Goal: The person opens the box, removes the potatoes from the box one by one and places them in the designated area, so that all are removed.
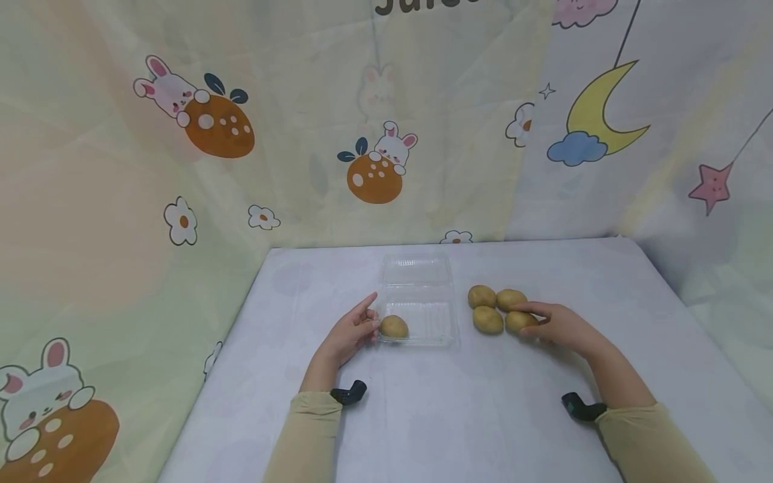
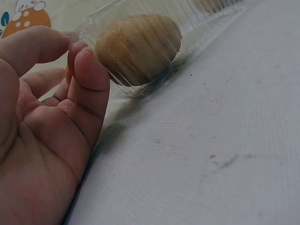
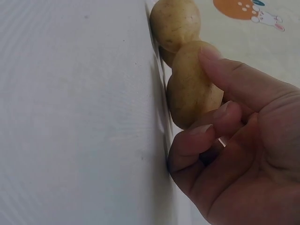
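Note:
A clear plastic clamshell box [image 1: 431,322] lies with its lid [image 1: 417,270] folded back on the table. One potato [image 1: 394,327] sits in its near left corner, seen through the ribbed wall in the left wrist view. My left hand [image 1: 352,330] pinches the box's left rim, index finger pointing away. To the right of the box, several potatoes lie grouped in two rows. My right hand [image 1: 558,327] has thumb and fingers around the near right potato [image 3: 192,89]. Beside that one is another potato [image 3: 176,23].
A white cloth covers the table [image 1: 447,416], whose far edge meets a printed curtain [image 1: 302,168]. Black wrist straps [image 1: 349,393] show at both cuffs. The near left potato [image 1: 487,320] and the back row stand close against the gripped one.

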Demonstrator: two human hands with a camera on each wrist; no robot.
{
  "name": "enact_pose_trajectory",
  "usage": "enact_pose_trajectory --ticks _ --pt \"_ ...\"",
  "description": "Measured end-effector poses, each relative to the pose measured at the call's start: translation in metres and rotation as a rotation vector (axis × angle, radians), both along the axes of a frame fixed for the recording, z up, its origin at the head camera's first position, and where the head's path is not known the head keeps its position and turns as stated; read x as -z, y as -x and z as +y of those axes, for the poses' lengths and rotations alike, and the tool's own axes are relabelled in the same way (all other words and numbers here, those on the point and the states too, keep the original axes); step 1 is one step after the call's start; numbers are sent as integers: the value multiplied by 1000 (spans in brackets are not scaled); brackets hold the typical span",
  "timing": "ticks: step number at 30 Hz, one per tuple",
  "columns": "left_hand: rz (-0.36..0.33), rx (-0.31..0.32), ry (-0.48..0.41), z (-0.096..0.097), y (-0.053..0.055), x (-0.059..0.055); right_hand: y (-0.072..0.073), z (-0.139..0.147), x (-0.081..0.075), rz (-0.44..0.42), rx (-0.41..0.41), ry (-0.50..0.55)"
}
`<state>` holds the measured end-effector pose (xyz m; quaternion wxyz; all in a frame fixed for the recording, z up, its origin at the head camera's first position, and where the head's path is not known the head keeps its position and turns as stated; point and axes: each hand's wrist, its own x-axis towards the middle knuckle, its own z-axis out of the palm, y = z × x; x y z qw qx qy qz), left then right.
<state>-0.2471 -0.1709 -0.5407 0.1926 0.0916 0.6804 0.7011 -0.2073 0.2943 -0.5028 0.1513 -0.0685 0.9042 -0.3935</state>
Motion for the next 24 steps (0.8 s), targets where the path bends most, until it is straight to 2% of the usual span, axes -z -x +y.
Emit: enact_pose_trajectory --ticks 12,24 --pt "15 12 15 -1 1 1 -1 -3 1 11 -6 -8" --pt "34 35 -24 -1 -2 -3 -2 -2 3 -13 0 -19"
